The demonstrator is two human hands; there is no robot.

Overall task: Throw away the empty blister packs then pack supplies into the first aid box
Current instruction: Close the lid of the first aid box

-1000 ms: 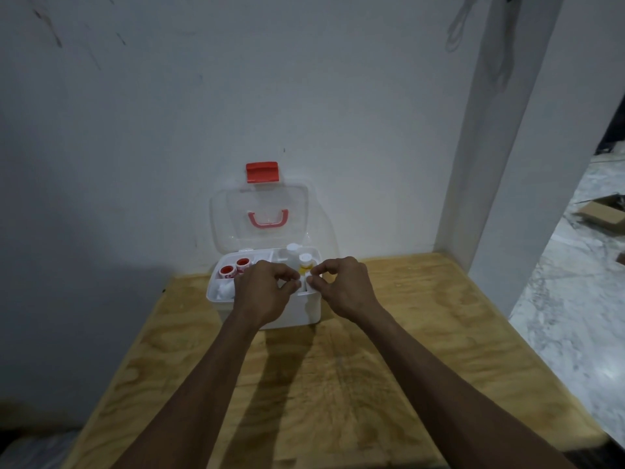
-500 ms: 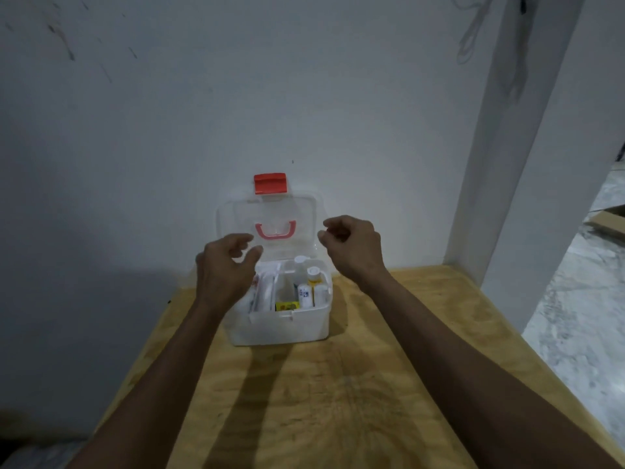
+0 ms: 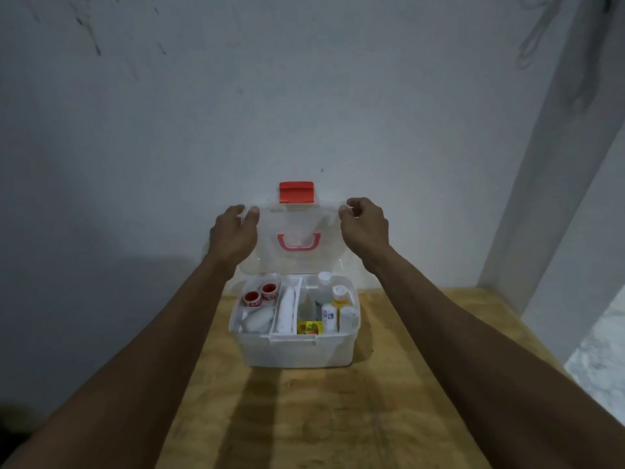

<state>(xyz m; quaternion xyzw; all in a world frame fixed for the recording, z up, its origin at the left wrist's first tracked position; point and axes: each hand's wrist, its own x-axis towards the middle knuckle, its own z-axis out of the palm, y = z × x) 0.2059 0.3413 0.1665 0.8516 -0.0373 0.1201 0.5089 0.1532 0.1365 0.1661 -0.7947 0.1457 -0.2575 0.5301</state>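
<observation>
Step in hand, as judged: closing the packed first aid box point(image 3: 297, 346). Left hand point(image 3: 233, 231), fingers loosely spread, is placed at the left top corner of the upright lid point(image 3: 297, 225); right hand point(image 3: 365, 225), fingers curled, at its right corner. Next move: lid to be swung down evenly, red latch point(image 3: 296, 191) pressed shut.

We find the way into the first aid box point(image 3: 297, 350) from above unblocked at the front, but its clear lid point(image 3: 297, 238) stands upright at the back against the wall point(image 3: 304, 96), with the left hand point(image 3: 233, 235) and right hand point(image 3: 365, 228) at the lid's two upper corners. Inside, the tape rolls point(image 3: 260, 294), bottles point(image 3: 334, 299) and a small yellow packet point(image 3: 309, 327) crowd the compartments, leaving little room between them. The wooden table point(image 3: 304, 418) in front of the box lies bare between our forearms, and a white pillar point(image 3: 548, 181) closes the right side.
</observation>
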